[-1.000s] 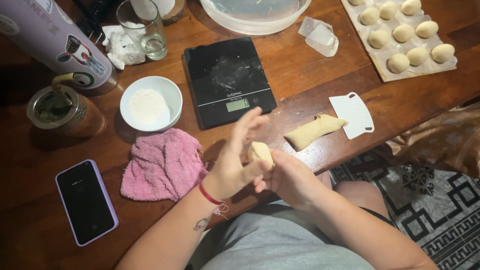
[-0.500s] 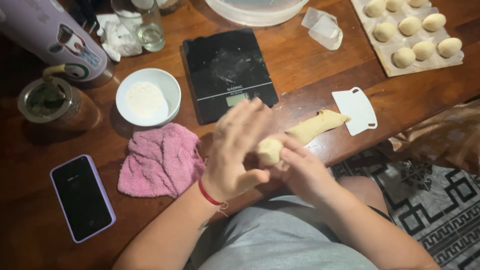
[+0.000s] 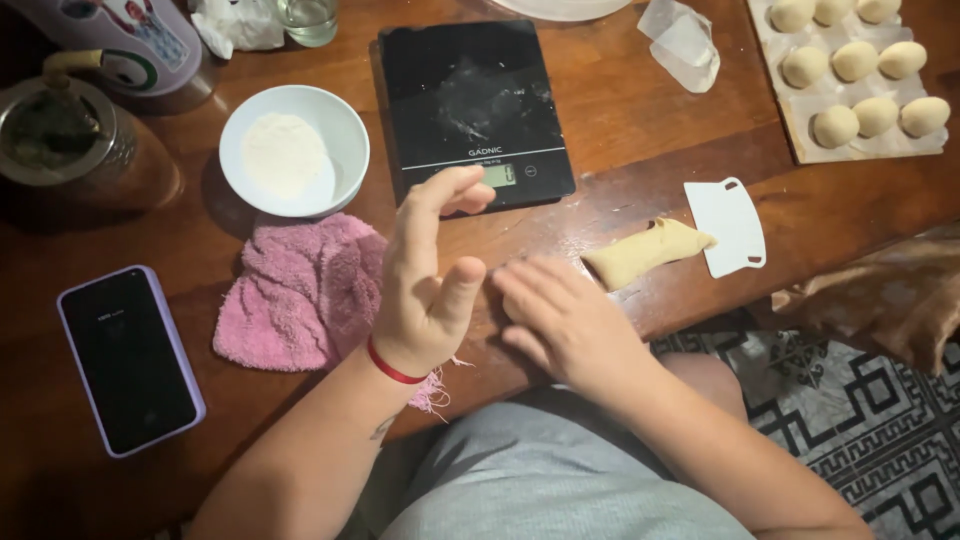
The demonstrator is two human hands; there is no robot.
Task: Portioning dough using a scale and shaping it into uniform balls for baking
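The left hand (image 3: 425,290) stands edge-on above the wooden table (image 3: 620,110), fingers straight and spread loose, thumb out, holding nothing; a red string circles its wrist. The right hand (image 3: 565,320) lies just to its right, palm down and flat against the table's near edge, fingers stretched toward the left hand. Whether anything sits under that palm cannot be told; no dough shows between the two hands.

The only loose dough in sight is a tapered dough piece (image 3: 645,252) lying on the table just right of and slightly beyond the right hand's fingers, close but apart from them. Its far tip touches a white scraper (image 3: 730,225).

Left of the left hand lies a crumpled pink cloth (image 3: 300,290), and farther left a phone (image 3: 130,355) with a dark screen. Beyond the hands stands a black kitchen scale (image 3: 470,100), with a white bowl of flour (image 3: 293,150) to its left. At the far right, a sheet (image 3: 860,150) carries rows of shaped dough balls (image 3: 870,85).
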